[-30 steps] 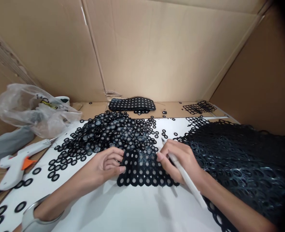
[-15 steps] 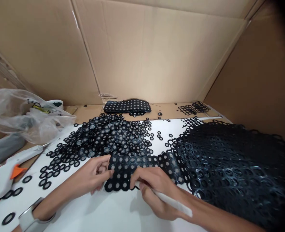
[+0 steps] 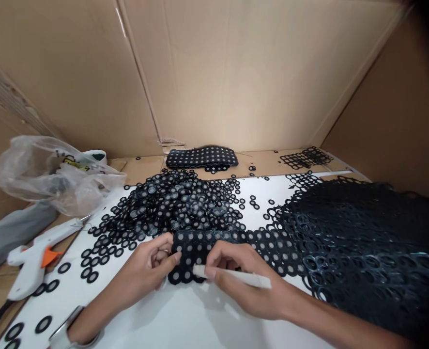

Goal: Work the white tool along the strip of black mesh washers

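Observation:
My left hand [image 3: 155,264] pinches the left edge of a black sheet [image 3: 189,261] made of joined round pieces with pale centres. Between the fingers and thumb of my right hand [image 3: 241,276] is a slim white pen-like stick [image 3: 249,277], which looks wrapped in tape. Its left end lies over the sheet's lower part; I cannot tell whether it touches. The sheet stretches right behind my right hand, toward a heap of black ring netting [image 3: 363,242]. A pile of loose black rings [image 3: 178,201] rises just behind the sheet.
On the left lie a white glue gun [image 3: 29,266] with an orange trigger, a clear plastic bag [image 3: 54,169] and a white cup [image 3: 97,156]. A dotted black bundle [image 3: 202,157] and flat netting [image 3: 305,157] sit along the cardboard wall [image 3: 254,72].
The whole view has shifted, so things appear further right. My right hand has turned the stick flatter, and its left end now shows over the sheet. My left hand keeps its pinch.

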A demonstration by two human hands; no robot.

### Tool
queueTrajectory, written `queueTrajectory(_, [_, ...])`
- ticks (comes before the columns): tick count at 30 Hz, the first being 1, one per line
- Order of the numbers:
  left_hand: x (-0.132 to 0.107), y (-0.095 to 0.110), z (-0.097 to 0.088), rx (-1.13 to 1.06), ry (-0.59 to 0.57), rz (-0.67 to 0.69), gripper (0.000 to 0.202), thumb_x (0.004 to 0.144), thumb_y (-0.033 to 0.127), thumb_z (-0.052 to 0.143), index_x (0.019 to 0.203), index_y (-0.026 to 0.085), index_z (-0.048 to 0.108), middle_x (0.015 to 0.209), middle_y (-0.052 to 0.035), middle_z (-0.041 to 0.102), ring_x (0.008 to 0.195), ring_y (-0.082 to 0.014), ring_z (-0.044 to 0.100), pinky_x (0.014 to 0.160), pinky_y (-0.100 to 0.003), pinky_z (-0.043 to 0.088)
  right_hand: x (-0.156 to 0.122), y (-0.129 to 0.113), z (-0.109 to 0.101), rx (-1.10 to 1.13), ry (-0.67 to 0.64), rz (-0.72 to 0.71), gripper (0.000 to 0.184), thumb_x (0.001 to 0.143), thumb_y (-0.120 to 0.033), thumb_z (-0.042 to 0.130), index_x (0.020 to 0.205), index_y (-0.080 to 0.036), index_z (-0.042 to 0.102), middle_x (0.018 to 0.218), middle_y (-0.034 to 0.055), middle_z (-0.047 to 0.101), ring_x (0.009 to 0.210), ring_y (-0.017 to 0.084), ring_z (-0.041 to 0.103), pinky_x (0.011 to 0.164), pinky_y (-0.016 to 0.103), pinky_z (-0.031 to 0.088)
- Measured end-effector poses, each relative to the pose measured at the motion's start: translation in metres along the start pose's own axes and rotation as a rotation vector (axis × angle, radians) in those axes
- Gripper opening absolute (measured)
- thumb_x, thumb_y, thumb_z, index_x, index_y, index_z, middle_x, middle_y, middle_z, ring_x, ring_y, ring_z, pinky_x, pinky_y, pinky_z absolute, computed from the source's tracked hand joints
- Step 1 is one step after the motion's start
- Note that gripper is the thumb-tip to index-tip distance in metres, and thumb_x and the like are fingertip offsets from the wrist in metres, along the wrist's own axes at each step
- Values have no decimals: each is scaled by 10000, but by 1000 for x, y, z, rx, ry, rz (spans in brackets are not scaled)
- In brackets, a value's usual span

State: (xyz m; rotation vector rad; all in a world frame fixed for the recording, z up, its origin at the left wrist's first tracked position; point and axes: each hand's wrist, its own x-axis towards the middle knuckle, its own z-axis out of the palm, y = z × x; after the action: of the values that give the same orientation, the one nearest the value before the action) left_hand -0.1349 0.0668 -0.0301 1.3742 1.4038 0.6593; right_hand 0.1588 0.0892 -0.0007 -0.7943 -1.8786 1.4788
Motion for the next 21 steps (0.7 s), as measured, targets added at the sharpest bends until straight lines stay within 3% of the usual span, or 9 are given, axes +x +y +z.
queueTrajectory(2, [-1,-1,1,2,16,-7,549,1015,744,675,876,272,431,642,130,350,487,-70,396,470,-182,320,6,4,2,46,-11,-4,127,1008,-175,681,1049,-234,786,937,0,803,809,170,727,709,251,510])
queueTrajectory(5, [-2,1,3,20,32,-9,537,988,763,667,888,274,467,627,127,373,478,-80,391,455,-192,327,10,11,5,71,6,0,175,1012,-159,632,1077,-227,779,936,5,788,804,168,732,725,256,542])
queueTrajectory(13, [-1,10,7,130,118,5,588,981,747,704,756,251,484,577,107,382,463,-75,421,447,-195,296,5,20,4,22,-11,15,122,1062,-213,661,1093,-240,776,920,-4,770,784,164,687,703,266,486])
queueTrajectory(21, [-5,5,7,177,134,26,552,1026,745,669,794,252,577,566,97,442,487,-91,464,473,-202,345,4,17,1,-57,-46,-51,133,1095,-185,657,1171,-261,736,944,-34,752,765,135,636,688,251,458])
